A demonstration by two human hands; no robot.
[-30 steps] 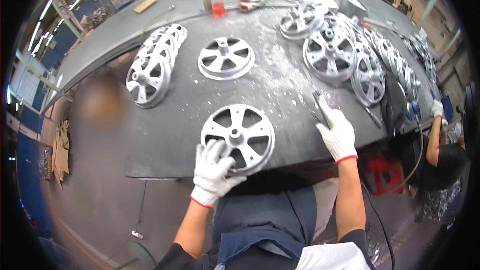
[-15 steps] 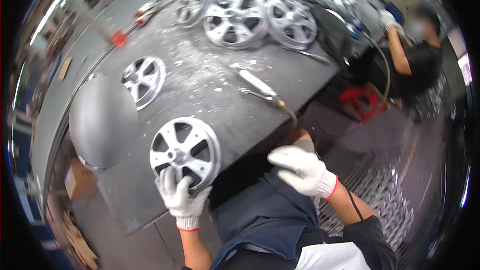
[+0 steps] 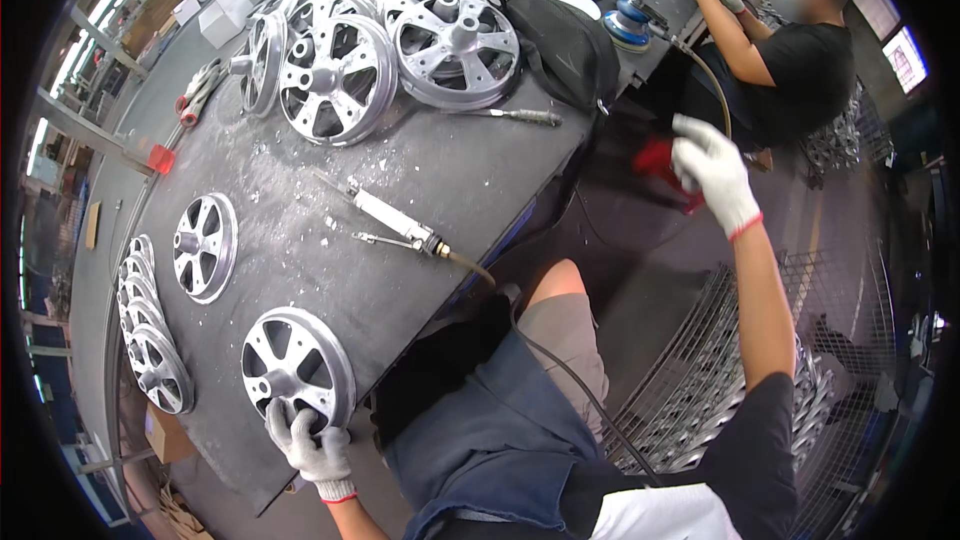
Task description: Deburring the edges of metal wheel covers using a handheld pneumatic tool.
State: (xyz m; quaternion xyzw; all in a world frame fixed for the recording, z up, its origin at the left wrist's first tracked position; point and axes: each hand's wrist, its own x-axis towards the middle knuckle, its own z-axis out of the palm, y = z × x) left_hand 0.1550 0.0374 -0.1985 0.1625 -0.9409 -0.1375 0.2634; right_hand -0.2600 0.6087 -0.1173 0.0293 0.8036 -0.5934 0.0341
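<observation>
A silver spoked wheel [image 3: 296,370] with a raised hub lies near the table's front left edge. My left hand [image 3: 308,445], in a white knit glove, grips its lower rim with fingers in a gap between spokes. My right hand [image 3: 712,172], gloved alike, is raised off the table's right side, fingers apart and nothing in it. On the table between them rests a silver hand-held air tool [image 3: 390,217] with a lever and a hose. Farther left, another spoked wheel [image 3: 205,247] stands apart.
Several wheels are piled [image 3: 340,80] at the back, beside a black bag [image 3: 562,45] and a blue round sander [image 3: 628,25]. More wheels line the left edge [image 3: 155,360]. A person [image 3: 790,70] works at the far right. A wire basket [image 3: 700,380] of metal parts stands at right.
My right hand has gone from near my lap up and out to the right. My left hand stays on the wheel. The whole view has shifted, showing the row of wheels at left.
</observation>
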